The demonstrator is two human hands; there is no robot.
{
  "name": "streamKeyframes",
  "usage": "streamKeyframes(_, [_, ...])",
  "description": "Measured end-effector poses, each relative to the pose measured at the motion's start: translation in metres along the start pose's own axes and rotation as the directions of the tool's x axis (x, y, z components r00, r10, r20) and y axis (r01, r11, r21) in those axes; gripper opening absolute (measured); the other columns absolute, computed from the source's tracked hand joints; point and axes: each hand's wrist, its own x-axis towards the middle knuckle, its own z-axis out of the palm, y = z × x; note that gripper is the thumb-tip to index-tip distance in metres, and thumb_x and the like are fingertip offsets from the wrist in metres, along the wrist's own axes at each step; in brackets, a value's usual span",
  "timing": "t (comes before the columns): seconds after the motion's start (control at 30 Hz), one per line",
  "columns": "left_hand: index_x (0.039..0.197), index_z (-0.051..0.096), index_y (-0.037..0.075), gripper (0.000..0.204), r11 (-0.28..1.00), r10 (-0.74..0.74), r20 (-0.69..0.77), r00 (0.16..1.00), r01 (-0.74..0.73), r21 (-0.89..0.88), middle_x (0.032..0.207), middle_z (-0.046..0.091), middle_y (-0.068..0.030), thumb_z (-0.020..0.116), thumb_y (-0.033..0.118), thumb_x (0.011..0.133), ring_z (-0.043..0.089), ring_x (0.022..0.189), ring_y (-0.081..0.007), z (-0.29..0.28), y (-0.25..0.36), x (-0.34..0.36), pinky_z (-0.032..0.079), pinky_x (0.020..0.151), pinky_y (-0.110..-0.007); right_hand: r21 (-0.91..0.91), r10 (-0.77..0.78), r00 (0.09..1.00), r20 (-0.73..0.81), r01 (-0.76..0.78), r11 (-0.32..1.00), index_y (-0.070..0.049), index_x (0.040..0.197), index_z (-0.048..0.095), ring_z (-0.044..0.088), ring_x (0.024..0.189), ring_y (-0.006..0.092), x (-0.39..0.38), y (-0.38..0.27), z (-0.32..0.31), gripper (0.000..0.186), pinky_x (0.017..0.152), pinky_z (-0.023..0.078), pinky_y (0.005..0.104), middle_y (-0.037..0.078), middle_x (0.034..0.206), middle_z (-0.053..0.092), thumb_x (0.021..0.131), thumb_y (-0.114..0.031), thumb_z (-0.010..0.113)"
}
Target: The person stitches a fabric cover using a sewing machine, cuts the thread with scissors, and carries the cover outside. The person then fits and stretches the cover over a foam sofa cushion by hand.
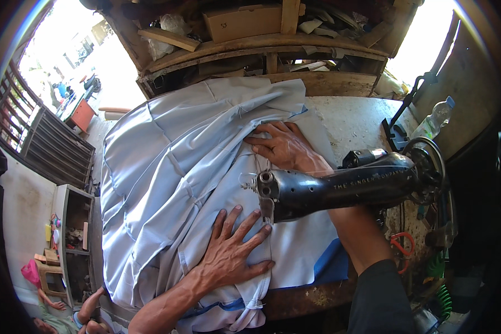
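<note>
Both of my hands press flat on the pale blue-grey, creased woven cloth [178, 167] heaped across the worn table [350, 122]. My left hand [234, 250] lies near, fingers spread, grasping nothing; my right hand [281, 146] lies farther, fingers extended behind the black glossy metal sewing machine [339, 189], whose handwheel sits right.

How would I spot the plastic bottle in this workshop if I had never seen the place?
Start at the black sewing machine over the pale blue cloth, and follow its arm to the handwheel at the right end. Just above and behind that wheel, against the dark wall, leans the plastic bottle. It is the only clear, see-through thing there, with a blue cap.
</note>
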Motion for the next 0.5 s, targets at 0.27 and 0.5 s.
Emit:
streamKeyframes(0.27, [0.129, 0.065, 0.009, 0.072, 0.999, 0.007, -0.001, 1.000, -0.007, -0.049, 0.159, 0.034, -0.0190, 0.070, 0.063, 0.081, 0.021, 0.149, -0.0459, -0.002, -0.013, 0.011, 0.007, 0.122, -0.064, 0.029, 0.028, 1.000, -0.010, -0.027, 0.999, -0.034, 0.135, 0.067, 0.040, 0.141, 0.0271, 0.011, 0.001, 0.000, 0.041, 0.121, 0.020, 0.0471, 0.004, 0.147, 0.053, 0.104, -0.050, 0.045])
streamKeyframes(0.5, [0.125, 0.065, 0.004, 0.076, 0.998, -0.003, -0.041, 0.999, 0.001, -0.061, 0.157, 0.036, -0.0205, 0.071, 0.063, 0.079, 0.021, 0.149, -0.0468, -0.003, -0.022, 0.019, 0.007, 0.121, -0.065, 0.026, 0.053, 0.999, -0.005, -0.053, 0.998, -0.035, 0.135, 0.067, 0.039, 0.143, 0.0271, 0.024, 0.005, 0.003, 0.041, 0.121, 0.020, 0.0466, 0.003, 0.149, 0.052, 0.104, -0.051, 0.046])
